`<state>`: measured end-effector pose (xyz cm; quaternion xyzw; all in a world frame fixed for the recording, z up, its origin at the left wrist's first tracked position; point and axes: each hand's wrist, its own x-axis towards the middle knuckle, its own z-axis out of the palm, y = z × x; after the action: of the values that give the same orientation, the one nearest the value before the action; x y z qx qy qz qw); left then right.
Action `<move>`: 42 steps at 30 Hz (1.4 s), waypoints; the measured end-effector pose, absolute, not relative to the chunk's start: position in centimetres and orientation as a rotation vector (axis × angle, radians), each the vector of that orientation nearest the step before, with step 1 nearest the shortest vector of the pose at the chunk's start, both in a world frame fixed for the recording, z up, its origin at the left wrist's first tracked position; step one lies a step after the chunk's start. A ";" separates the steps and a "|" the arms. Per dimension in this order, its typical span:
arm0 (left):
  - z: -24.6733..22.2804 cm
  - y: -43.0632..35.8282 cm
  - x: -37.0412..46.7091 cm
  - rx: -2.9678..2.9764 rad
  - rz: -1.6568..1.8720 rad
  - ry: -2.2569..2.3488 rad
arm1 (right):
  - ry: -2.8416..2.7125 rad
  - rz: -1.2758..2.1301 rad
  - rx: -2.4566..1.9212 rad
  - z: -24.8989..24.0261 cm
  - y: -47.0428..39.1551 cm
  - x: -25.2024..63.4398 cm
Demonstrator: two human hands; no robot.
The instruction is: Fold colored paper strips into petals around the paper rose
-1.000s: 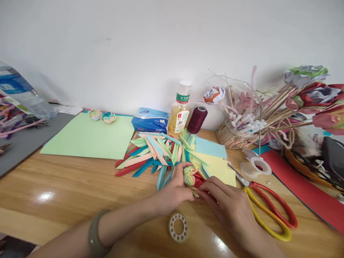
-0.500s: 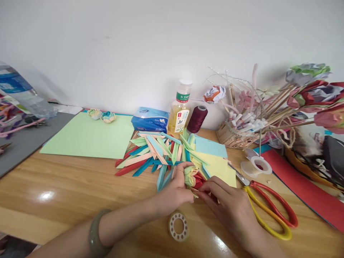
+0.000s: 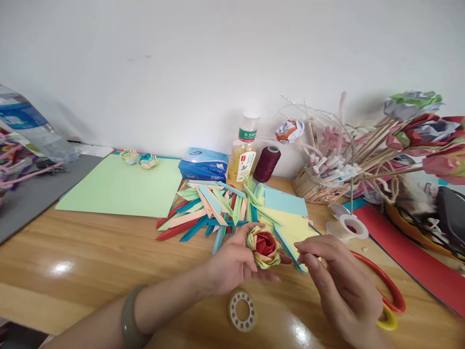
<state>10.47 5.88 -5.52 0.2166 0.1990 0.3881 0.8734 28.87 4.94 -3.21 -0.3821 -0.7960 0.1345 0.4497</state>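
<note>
My left hand point(image 3: 236, 264) is closed around a folded paper flower point(image 3: 264, 245), with red petals at its centre and pale green and peach ones outside. The flower faces up toward me. To its right, my right hand point(image 3: 341, 286) is apart from it, fingers bent and thumb and fingertips slightly separated; nothing shows between them. Behind the hands lies a heap of folded paper strips point(image 3: 203, 208) in red, blue, green and peach. Yellow paper sheets point(image 3: 300, 230) and light blue sheets point(image 3: 285, 199) lie beside the heap. My right hand partly covers the scissors point(image 3: 390, 286).
A tape roll point(image 3: 242, 310) lies in front of my left hand. Along the wall stand a tissue pack point(image 3: 203, 165), a drink bottle point(image 3: 242, 155), a maroon thread cone point(image 3: 267, 164) and a basket point(image 3: 316, 186). A white spool point(image 3: 347, 227) sits right; green paper point(image 3: 123, 189) lies left.
My right hand has come away from the flower and moved right, over the scissors. The flower has turned in my left hand, so its red centre now faces me.
</note>
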 end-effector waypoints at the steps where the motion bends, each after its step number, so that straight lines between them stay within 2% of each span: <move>1: -5.6 5.9 10.4 0.441 0.814 0.388 | -1.980 0.318 -0.924 -3.3 5.0 28.9; 9: -4.9 5.9 10.5 0.329 0.858 0.538 | -2.227 0.043 -0.740 -3.5 5.2 28.7; 16: -4.7 5.8 10.7 0.365 0.865 0.549 | -2.009 0.191 -0.942 -3.2 5.0 28.6; 21: -4.5 5.6 11.0 0.428 0.949 0.584 | -2.062 0.333 -0.959 -2.7 5.1 27.8; 28: -5.5 5.4 11.1 0.614 1.046 0.513 | -2.037 0.332 -1.010 -3.6 5.4 27.7; 37: -5.4 5.8 10.8 0.651 0.886 0.698 | -2.084 -0.193 -0.972 -4.3 5.6 28.5; 42: -5.3 5.8 11.0 0.629 0.833 0.733 | -2.174 -0.182 -0.844 -4.2 5.5 28.5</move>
<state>10.95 5.80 -5.27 0.2935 0.3421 0.3889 0.8035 28.55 5.54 -4.19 -0.3320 -0.8557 -0.0717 0.3905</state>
